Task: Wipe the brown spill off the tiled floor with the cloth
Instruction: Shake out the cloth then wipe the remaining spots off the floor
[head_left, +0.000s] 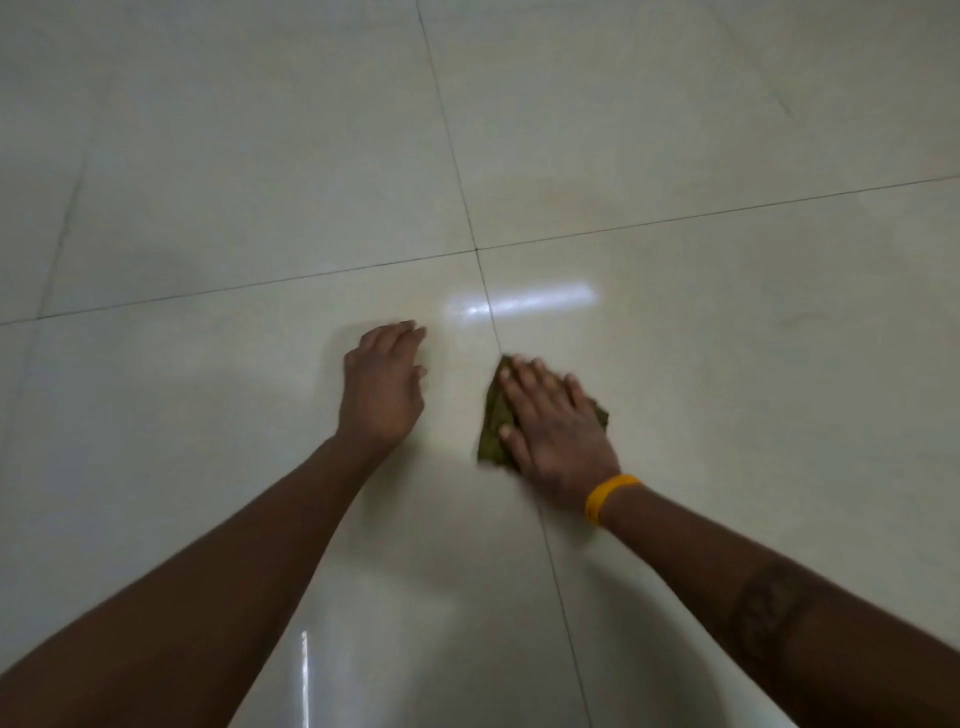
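Observation:
My right hand (553, 415) lies flat, fingers spread, pressing an olive-green cloth (493, 421) onto the pale tiled floor (260, 182), right beside a dark grout line. Most of the cloth is hidden under the palm; its edges stick out at the left and at the right. A yellow band (608, 496) circles that wrist. My left hand (384, 384) rests palm down on the tile to the left of the cloth, holding nothing, fingers slightly apart. No brown spill shows on the tiles around the hands; anything under the cloth is hidden.
Glossy cream tiles fill the whole view, with dark grout lines crossing at a joint (477, 250) just beyond the hands. A bright light reflection (524, 301) lies on the floor ahead of the cloth.

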